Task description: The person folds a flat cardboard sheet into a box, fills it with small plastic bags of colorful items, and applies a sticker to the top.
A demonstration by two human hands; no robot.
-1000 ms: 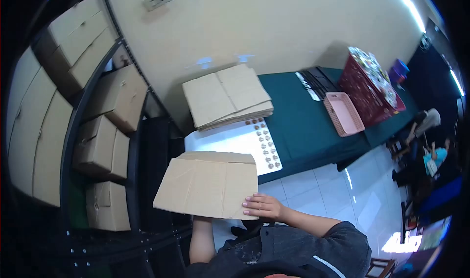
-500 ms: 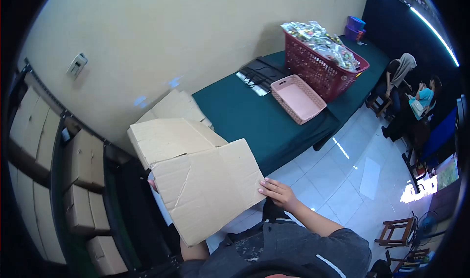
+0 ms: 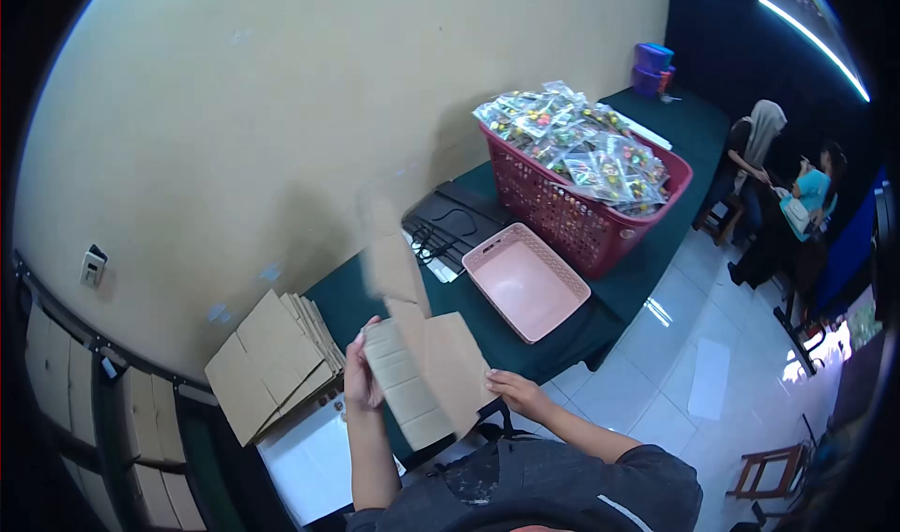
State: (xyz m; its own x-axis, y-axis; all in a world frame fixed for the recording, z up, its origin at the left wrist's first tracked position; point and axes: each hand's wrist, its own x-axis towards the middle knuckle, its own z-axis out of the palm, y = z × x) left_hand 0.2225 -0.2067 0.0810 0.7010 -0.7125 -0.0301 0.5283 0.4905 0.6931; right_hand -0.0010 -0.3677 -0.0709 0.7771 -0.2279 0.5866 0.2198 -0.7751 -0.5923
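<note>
Between my two hands is a cardboard box (image 3: 453, 363), partly unfolded, with a flap standing up and blurred at its top. My left hand (image 3: 361, 373) grips its left side, fingers behind the panel. On the right edge, my right hand (image 3: 518, 393) pinches the cardboard with the fingertips. A stack of flattened cardboard boxes (image 3: 272, 359) leans on the table's left end, just left of my left hand. Below that stack lies a white sheet (image 3: 314, 462).
On the green-covered table (image 3: 352, 293) stand a pink tray (image 3: 527, 293), a maroon basket (image 3: 562, 209) heaped with small clear packets, and a black flat item with cables (image 3: 459, 218). Boxes fill a shelf (image 3: 103, 344) at left. Two people (image 3: 750, 157) sit at far right near a wooden stool (image 3: 769, 471).
The cardboard was flat and is now opened out, shifted right of the stack. My left hand, mostly hidden before, now shows on its left side. The view has shifted.
</note>
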